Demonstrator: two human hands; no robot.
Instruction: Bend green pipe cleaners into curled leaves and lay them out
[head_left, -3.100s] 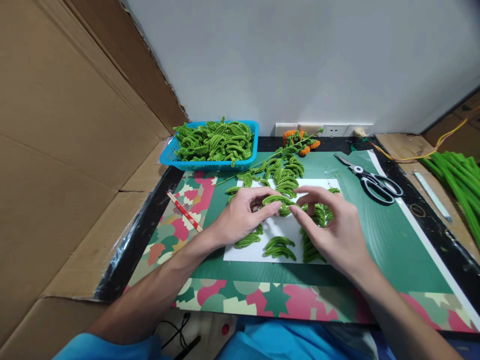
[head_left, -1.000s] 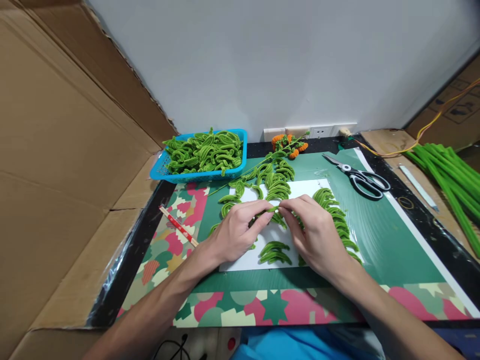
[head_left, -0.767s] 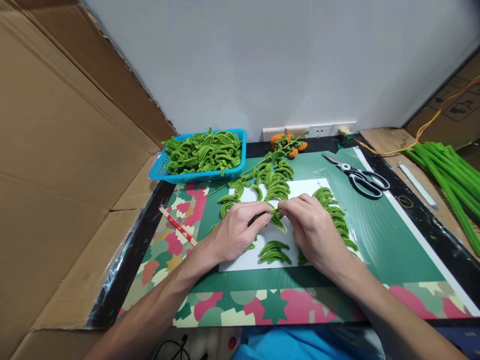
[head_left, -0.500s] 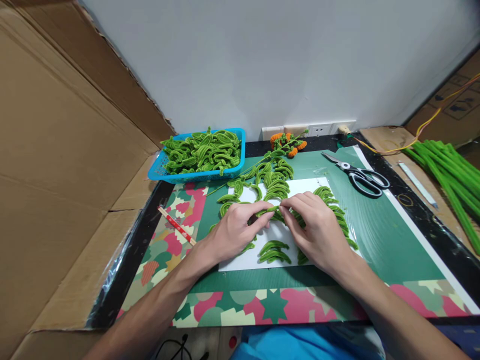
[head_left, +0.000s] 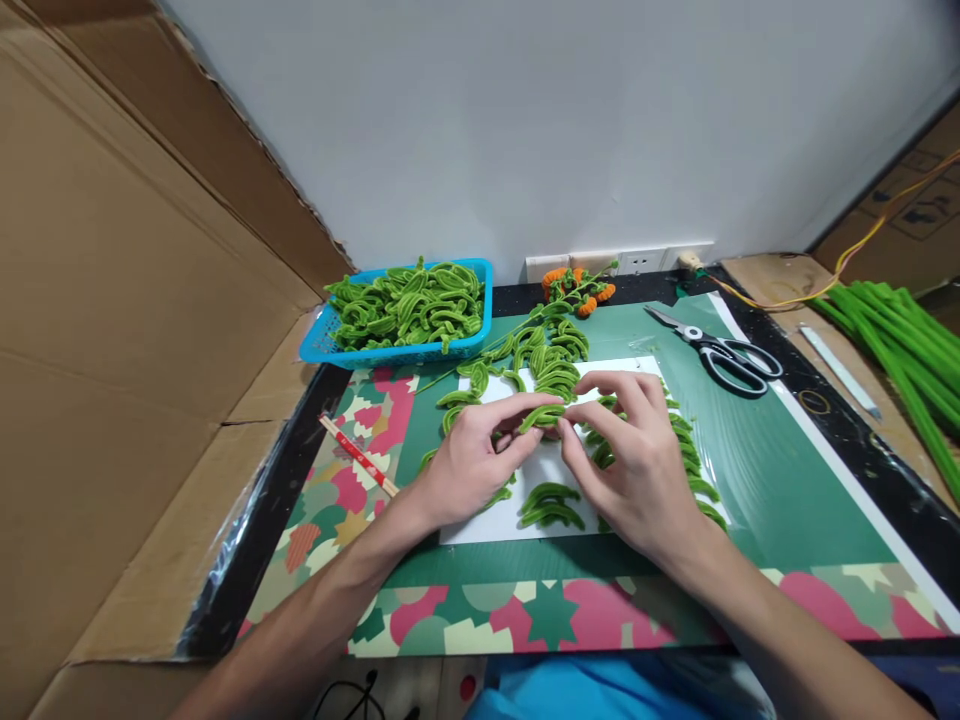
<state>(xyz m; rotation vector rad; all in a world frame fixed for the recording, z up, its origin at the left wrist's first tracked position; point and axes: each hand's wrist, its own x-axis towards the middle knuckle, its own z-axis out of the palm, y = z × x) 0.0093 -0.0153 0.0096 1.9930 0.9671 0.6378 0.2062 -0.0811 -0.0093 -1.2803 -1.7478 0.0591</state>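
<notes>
Between the fingertips of my left hand (head_left: 476, 455) is a curved green pipe-cleaner leaf (head_left: 541, 418), held above a white sheet (head_left: 480, 528). My right hand (head_left: 637, 450) meets its right end with thumb and forefinger pinched there; the other fingers are bent and raised. Below the hands lies a small group of green fuzzy leaves (head_left: 551, 506) on the sheet. More leaves (head_left: 556, 378) are laid in overlapping rows behind the hands, and others (head_left: 694, 460) run down the right side, partly hidden by my right hand.
A blue basket (head_left: 397, 355) heaped with green leaves stands back left. Behind the sheet lies a stem with orange fuzzy pieces (head_left: 589, 305). Scissors (head_left: 720, 350), a white pen-like stick (head_left: 840, 370) and green pipe cleaners (head_left: 900, 360) are on the right. Wrapped chopsticks (head_left: 358, 455) lie left.
My right hand's fingers have lifted and spread somewhat, with the thumb and forefinger still at the leaf's end. The leaf now shows more fully between the hands. The view shifted slightly.
</notes>
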